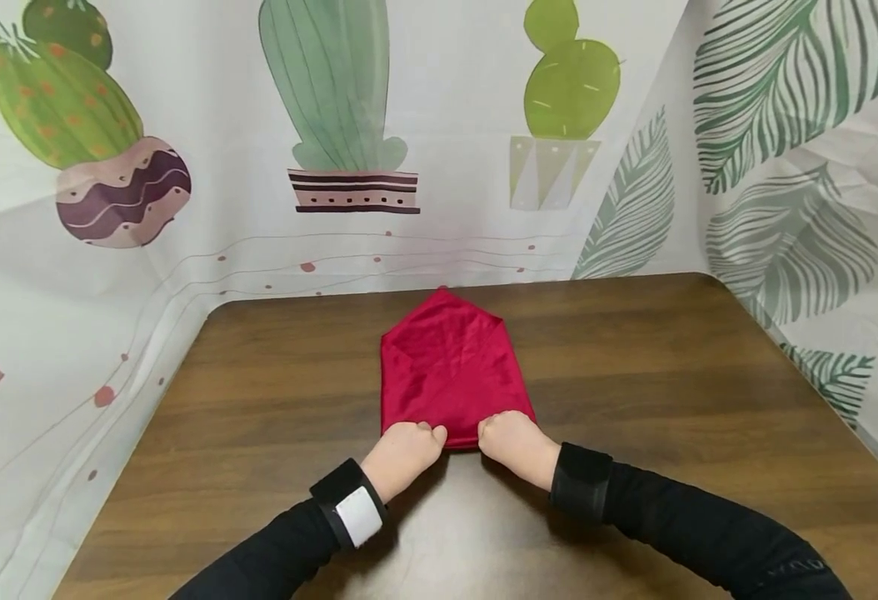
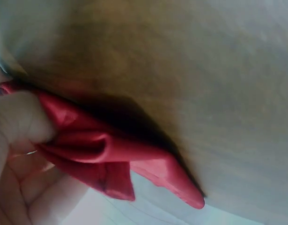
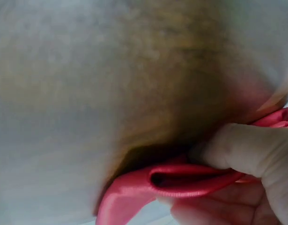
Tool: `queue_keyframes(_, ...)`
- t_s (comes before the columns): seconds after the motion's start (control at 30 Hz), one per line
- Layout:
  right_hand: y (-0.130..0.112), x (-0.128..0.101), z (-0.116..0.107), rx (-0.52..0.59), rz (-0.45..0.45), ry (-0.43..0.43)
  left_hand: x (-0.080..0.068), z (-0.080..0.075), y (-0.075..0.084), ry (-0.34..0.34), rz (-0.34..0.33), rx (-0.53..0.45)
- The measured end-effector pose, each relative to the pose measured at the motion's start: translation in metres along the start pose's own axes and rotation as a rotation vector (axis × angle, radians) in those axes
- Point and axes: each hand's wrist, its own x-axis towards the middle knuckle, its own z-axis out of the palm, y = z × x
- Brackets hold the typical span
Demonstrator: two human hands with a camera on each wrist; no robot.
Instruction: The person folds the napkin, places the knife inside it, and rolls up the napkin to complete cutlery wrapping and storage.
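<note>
Both hands pinch near edge | left hand | right hand | red cloth (folded) ahead

I see the folded cloth lying mid-table, my two hands side by side on its near edge.

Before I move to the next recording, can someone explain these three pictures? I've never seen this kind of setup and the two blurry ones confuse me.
No machine here: a person works with bare hands. The wide picture comes from a head-worn camera looking down at a brown table. On it lies a folded red cloth. The left hand and right hand each pinch its near edge. The two blurry pictures come from cameras on the wrists, so they show each hand's fingers gripping the cloth from very close. Behind hangs a curtain printed with cacti and leaves.
</note>
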Motion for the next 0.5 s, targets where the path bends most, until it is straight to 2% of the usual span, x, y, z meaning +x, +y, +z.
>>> queue_keyframes(0.2, 0.002, 0.002, 0.003, 0.006, -0.034, -0.050, 0.003, 0.003, 0.002, -0.024, -0.030, 0.023)
queue_keyframes(0.33, 0.010, 0.004, 0.002, 0.063, -0.041, -0.087, 0.004, 0.005, -0.003, -0.061, -0.032, 0.015)
queue_keyframes(0.4, 0.017, 0.003, 0.001, 0.134, -0.048, -0.113, 0.004, 0.006, -0.008, -0.087, -0.035, -0.032)
queue_keyframes(0.5, 0.033, 0.000, 0.000, 0.300, -0.038, -0.158, 0.004, 0.006, -0.019, -0.126, -0.059, -0.162)
